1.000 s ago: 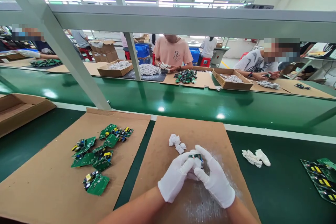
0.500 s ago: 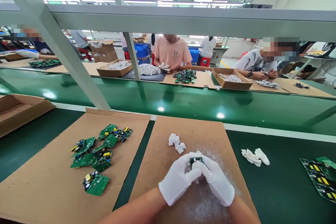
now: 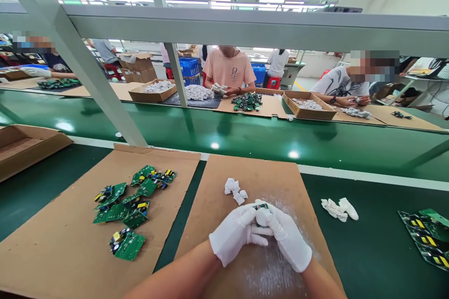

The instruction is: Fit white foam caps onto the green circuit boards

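My left hand (image 3: 232, 234) and my right hand (image 3: 290, 239), both in white gloves, meet over a cardboard sheet (image 3: 196, 243). Between their fingertips is a small green circuit board (image 3: 261, 206), mostly covered by the gloves. A pale, rounded part seems to sit at the board's front, but it blends with the glove fingers. Both hands are closed around the board. Just beyond them on the cardboard lies a small cluster of white, blocky pieces (image 3: 235, 189).
Several green circuit boards (image 3: 128, 245) lie on the left cardboard. To the right are crumpled white gloves or cloth (image 3: 338, 210) and a board panel (image 3: 426, 238). A grey frame post (image 3: 101, 70) slants across the left. Co-workers sit beyond the green conveyor belt (image 3: 245, 135).
My fingers have shifted around the board, which is now tilted and more covered. My left fingers are spread lower beneath it. A small item has appeared on the belt by the post.
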Available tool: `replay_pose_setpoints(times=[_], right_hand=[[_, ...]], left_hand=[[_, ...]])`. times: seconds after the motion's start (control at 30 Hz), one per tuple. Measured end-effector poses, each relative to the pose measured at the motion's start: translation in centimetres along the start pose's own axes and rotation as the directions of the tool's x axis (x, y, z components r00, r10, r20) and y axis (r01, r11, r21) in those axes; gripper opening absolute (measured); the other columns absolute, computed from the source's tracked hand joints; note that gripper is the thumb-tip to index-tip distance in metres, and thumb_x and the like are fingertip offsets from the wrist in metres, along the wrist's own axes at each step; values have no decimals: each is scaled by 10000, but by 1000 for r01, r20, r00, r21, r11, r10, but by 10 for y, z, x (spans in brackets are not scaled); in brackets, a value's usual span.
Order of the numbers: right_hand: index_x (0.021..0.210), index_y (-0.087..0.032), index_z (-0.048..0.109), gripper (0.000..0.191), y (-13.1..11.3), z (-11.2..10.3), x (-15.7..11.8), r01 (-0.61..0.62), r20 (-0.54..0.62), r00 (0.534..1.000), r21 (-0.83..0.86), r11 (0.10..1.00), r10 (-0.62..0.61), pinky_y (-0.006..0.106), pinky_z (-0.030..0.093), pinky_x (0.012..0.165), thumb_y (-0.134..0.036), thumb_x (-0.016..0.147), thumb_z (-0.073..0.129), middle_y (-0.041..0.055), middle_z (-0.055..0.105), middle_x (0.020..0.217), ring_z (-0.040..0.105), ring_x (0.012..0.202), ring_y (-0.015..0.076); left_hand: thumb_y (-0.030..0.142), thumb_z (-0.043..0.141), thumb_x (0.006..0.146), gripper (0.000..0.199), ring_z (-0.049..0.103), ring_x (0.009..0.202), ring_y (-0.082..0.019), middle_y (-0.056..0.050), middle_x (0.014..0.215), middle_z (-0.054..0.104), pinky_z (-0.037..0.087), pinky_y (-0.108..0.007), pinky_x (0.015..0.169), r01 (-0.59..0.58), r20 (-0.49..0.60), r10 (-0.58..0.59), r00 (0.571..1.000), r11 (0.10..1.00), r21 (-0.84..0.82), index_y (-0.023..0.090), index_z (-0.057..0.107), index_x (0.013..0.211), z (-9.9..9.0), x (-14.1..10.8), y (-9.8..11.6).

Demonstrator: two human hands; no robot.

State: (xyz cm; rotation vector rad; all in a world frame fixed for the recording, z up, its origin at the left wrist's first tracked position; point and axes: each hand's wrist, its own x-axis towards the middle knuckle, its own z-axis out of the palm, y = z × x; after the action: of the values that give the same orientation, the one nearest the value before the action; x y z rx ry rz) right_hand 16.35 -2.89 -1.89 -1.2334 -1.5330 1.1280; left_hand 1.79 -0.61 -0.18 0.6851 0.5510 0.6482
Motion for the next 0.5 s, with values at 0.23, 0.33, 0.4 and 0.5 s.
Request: replay_pose_setpoints(times=[0.23,0.33,0.4,0.5], right_hand=[[1232,-195,519,486,4,-2,-4,-141,-82,986,34,989,143,390,421,956,-490,865,395,74,621,1154,553,1072,236],[1236,-200,515,495,4,-2,-4,-123,-90,988,41,991,127,383,416,966,-501,868,379,67,615,1168,549,1081,233],[1253,-203,496,504,1,-2,-4,-102,-79,991,31,994,105,362,429,957,-506,866,380,59,600,1194,536,1105,227],[1257,-202,492,511,-3,0,-3,-115,-63,992,-90,989,110,347,460,921,-503,851,414,54,604,1194,541,1105,229]], left_hand=[[320,553,803,242,605,685,-112,-55,848,553,465,-182,549,88,41,-84,996,991,-104,137,586,958,-1,-2,2],[337,536,812,246,590,641,-92,-30,824,536,448,-175,537,99,45,-93,995,986,-133,153,577,972,-2,-2,-1],[345,532,814,252,585,617,-88,-10,805,526,437,-178,527,97,46,-90,995,980,-171,178,559,1000,-4,-2,-6],[354,552,798,281,610,639,-125,-5,796,536,435,-200,527,107,0,-110,994,972,-209,198,531,1030,-7,-1,-14]])
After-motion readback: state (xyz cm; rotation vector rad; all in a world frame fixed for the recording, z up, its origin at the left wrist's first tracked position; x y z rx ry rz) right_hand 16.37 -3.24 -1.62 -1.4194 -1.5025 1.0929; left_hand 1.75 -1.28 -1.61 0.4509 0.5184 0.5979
